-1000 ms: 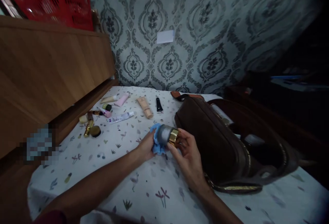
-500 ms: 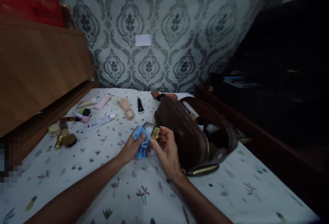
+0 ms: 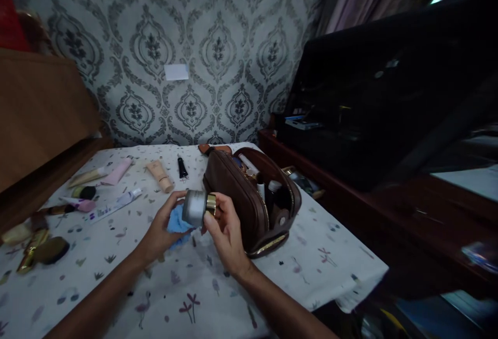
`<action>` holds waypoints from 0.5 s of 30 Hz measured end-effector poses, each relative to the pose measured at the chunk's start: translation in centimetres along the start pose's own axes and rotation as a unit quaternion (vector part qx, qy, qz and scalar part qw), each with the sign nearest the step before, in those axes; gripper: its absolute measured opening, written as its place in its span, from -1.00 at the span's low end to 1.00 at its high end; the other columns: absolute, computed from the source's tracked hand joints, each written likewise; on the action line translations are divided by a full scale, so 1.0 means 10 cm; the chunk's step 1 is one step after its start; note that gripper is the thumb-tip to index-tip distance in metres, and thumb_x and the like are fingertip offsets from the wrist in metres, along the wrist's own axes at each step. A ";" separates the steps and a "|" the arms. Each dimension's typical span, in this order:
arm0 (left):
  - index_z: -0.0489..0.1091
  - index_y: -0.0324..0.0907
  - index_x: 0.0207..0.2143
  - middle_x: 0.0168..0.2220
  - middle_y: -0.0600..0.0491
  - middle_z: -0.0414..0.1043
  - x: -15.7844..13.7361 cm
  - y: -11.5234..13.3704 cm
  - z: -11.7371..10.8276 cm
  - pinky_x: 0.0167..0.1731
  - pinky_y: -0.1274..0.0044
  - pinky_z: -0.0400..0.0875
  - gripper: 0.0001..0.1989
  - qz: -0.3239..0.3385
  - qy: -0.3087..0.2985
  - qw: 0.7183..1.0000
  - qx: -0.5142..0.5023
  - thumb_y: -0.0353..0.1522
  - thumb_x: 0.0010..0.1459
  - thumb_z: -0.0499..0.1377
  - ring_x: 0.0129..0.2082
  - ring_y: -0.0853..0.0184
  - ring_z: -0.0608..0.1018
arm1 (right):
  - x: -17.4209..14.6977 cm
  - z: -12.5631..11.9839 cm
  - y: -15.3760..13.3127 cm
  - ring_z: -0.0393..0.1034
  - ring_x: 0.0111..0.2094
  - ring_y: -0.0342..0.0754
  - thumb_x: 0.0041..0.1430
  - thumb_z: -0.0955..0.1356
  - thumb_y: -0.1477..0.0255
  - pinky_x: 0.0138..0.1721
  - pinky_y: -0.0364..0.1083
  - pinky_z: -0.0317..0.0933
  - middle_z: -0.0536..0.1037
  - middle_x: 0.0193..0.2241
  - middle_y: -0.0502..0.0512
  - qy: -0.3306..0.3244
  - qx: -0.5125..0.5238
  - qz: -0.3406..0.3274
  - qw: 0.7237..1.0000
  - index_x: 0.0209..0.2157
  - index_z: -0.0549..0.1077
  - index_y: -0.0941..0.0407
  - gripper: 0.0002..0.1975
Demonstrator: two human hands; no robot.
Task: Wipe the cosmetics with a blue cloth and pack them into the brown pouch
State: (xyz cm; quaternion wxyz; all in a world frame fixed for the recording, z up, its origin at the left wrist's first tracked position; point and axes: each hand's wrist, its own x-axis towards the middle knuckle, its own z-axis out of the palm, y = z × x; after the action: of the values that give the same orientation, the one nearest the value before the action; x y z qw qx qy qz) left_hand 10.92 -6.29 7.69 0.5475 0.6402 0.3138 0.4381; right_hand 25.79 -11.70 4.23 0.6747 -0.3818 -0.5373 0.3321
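Observation:
My left hand (image 3: 155,235) is closed around a crumpled blue cloth (image 3: 177,222). The cloth presses against the side of a frosted cosmetic jar (image 3: 194,208) with a gold lid. From the other side, my right hand (image 3: 226,235) grips the jar at its gold lid, so the jar lies tilted sideways between both hands. Just beyond my right hand stands a brown cosmetic bag (image 3: 235,191), unzipped, with tubes and bottles inside it.
On the patterned cloth lie a beige tube (image 3: 159,175), a small black tube (image 3: 181,167), a white-and-purple tube (image 3: 115,206), a pink tube (image 3: 118,171) and makeup brushes (image 3: 50,251). A wooden cabinet (image 3: 39,116) borders the left; a dark red shelf (image 3: 342,199) runs along the right.
The view has swung to the right, so everything sits further left. The cloth has slid down off the jar's upper side, showing more of the jar. Both hands still hold on.

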 end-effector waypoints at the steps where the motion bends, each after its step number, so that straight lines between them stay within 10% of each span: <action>1: 0.44 -0.14 -0.09 -0.20 0.07 0.54 0.00 0.01 0.01 -0.28 0.59 0.34 -0.43 0.011 -0.002 1.000 0.002 -0.59 -0.23 0.41 -0.27 0.25 0.52 | -0.01 -0.01 -0.03 0.48 -0.19 -0.03 0.25 0.34 0.17 -0.24 -0.07 0.44 0.50 -0.12 0.15 0.001 -0.013 -0.005 1.000 0.06 0.23 0.06 -0.56; 10: 0.44 -0.15 0.00 -0.12 0.01 0.53 0.21 0.19 0.33 -0.16 0.53 0.41 -0.49 0.146 -0.059 0.982 0.101 -0.56 -0.07 0.29 -0.14 0.18 0.54 | -0.09 -0.26 -0.57 0.48 -0.08 0.03 0.20 0.41 0.25 -0.10 0.00 0.44 0.50 -0.05 0.19 0.054 -0.040 -0.054 0.996 0.10 0.23 0.04 -0.51; 15: 0.32 -0.17 0.11 0.06 -0.09 0.45 0.43 0.22 0.56 0.03 0.27 0.44 -0.43 0.348 -0.163 0.867 0.319 -0.60 0.01 0.10 0.12 0.07 0.44 | -0.04 -0.56 -0.86 0.49 -0.11 0.04 0.22 0.39 0.23 -0.16 0.03 0.46 0.51 -0.04 0.14 0.129 -0.066 -0.075 0.987 0.07 0.29 0.01 -0.57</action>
State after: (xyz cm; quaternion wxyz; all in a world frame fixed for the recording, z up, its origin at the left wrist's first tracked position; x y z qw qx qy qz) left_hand 17.63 -5.34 10.69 0.1691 0.9096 0.0998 0.3661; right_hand 31.51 -17.09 10.83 0.7345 -0.4238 -0.4939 0.1921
